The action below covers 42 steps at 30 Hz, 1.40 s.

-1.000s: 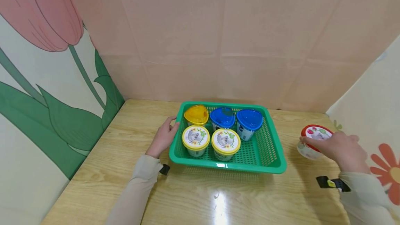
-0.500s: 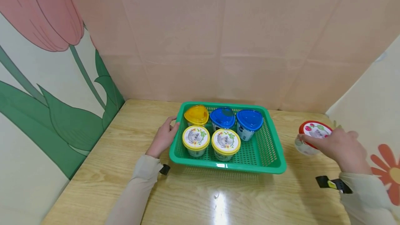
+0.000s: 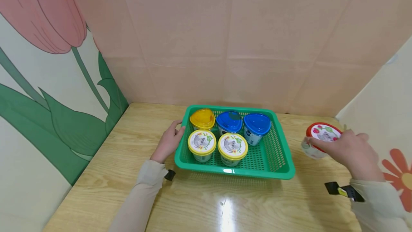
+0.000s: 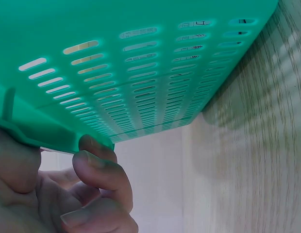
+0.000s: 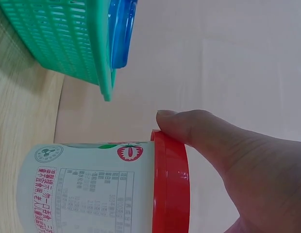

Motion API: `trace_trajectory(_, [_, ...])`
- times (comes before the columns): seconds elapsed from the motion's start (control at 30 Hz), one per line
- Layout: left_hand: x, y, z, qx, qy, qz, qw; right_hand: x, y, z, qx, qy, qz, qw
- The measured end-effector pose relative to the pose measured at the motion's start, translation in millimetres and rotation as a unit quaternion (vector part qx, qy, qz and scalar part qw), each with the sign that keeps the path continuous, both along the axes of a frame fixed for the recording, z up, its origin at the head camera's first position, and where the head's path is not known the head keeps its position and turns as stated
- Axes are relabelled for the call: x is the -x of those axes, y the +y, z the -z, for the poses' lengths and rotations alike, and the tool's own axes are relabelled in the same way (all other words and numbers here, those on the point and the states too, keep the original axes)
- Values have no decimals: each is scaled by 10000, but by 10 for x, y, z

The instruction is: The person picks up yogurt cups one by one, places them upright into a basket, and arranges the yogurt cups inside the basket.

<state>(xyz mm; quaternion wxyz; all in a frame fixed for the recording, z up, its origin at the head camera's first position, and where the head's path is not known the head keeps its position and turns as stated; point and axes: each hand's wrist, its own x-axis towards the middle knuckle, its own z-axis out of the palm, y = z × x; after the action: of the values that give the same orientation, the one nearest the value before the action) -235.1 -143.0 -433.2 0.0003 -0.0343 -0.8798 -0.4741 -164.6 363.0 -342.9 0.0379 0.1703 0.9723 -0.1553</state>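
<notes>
My right hand (image 3: 354, 155) pinches a white cup with a red lid (image 3: 323, 134) by its lid, to the right of the green basket (image 3: 233, 172). In the right wrist view, the thumb presses on the edge of the red lid (image 5: 171, 189), and the cup's printed side faces the camera. Whether its base touches the table I cannot tell. My left hand (image 3: 170, 139) grips the basket's left rim; in the left wrist view its curled fingers (image 4: 109, 177) sit under that rim. Inside the basket are two yellow-rimmed cups (image 3: 201, 141) in front, with an orange-lidded cup (image 3: 202, 118) and two blue-lidded cups (image 3: 256, 123) behind.
The wooden table (image 3: 193, 203) runs up to a pinkish wall covering (image 3: 206, 46) close behind the basket. Walls with flower pictures stand at the left and right. Basket floor (image 3: 264, 156) shows at its right front corner.
My right hand has shifted the red-lidded cup slightly up and left in the head view, and its lid tilts a little differently. My left hand and the basket stay in place.
</notes>
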Motion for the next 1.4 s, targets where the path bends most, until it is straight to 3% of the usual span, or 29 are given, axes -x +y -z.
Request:
trace_trajectory(0.37, [-5,1,-3,-18,55,38,10000,-49,-66,-27,0,232,-347,9991])
trace_trajectory(1.4, [4,-6,16,-16,17,31,10000,-80,-215,-127,38,391,-649,9971])
